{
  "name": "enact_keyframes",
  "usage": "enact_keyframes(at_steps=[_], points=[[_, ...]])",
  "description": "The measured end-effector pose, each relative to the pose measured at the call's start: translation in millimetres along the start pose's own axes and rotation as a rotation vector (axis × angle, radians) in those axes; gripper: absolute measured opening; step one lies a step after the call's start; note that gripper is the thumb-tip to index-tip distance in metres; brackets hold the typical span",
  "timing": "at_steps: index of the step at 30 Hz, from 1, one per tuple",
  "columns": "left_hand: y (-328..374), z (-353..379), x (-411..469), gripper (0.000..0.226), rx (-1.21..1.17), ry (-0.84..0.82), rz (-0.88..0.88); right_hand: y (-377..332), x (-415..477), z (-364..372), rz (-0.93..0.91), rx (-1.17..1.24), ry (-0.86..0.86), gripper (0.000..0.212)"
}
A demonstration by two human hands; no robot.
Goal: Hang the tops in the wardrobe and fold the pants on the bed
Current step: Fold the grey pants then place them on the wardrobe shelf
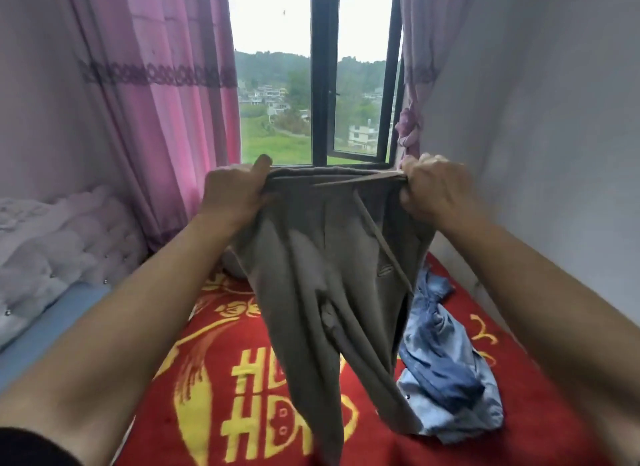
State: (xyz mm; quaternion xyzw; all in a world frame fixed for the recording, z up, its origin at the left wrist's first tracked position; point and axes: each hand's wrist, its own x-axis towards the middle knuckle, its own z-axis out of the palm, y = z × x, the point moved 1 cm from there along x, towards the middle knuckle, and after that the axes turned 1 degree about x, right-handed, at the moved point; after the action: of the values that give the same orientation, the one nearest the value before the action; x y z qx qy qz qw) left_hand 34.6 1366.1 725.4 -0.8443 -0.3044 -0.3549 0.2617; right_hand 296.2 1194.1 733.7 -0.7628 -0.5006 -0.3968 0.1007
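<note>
Left hand (pixel 232 192) and right hand (pixel 433 188), fingers curled, grip the grey pants (pixel 322 275) by the waistband above the red blanket (pixel 214 379).

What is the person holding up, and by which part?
Grey-brown drawstring pants, held up by the waistband: the left hand grips its left end, the right hand its right end, and the legs hang down.

Yellow "HD" twice, on red blanket (pixel 540 427)

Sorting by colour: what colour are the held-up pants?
The pants are plain grey-brown; head view.
</note>
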Motion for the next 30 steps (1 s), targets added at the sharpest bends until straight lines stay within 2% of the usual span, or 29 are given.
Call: enact_keyframes(at_steps=[2, 4, 9, 14, 17, 21, 23, 30], points=[[-9, -13, 18, 0.016, 0.071, 0.087, -0.027, 6, 13, -22, -0.014, -0.014, 0.052, 0.032], [-15, -22, 31, 0.007, 0.151, 0.09, -0.044, 10, 23, -37, -0.026, -0.022, 0.08, 0.043], [-23, -36, 47, 0.013, 0.268, -0.017, -0.002, 15, 45, -47, -0.02, -0.069, 0.098, 0.049], [-28, -21, 51, 0.019, 0.305, -0.236, -0.058, 12, 56, -25, -0.025, -0.086, 0.06, 0.053], [-32, 9, 59, 0.009, 0.121, -0.292, -0.164, 7, 64, 0, -0.024, -0.032, 0.013, 0.056], [-39, 62, 72, 0.017, -0.546, -0.394, -0.502, 6, 86, 55, -0.011, 0.095, -0.056, 0.047], [-40, 94, 76, 0.017, -0.741, -0.371, -0.626, 8, 99, 96, 0.016, 0.156, -0.107, 0.039], [-51, 218, 145, 0.023, -0.64, -0.335, -0.65, 11, 175, 228, 0.109, 0.417, -0.275, 0.023]])
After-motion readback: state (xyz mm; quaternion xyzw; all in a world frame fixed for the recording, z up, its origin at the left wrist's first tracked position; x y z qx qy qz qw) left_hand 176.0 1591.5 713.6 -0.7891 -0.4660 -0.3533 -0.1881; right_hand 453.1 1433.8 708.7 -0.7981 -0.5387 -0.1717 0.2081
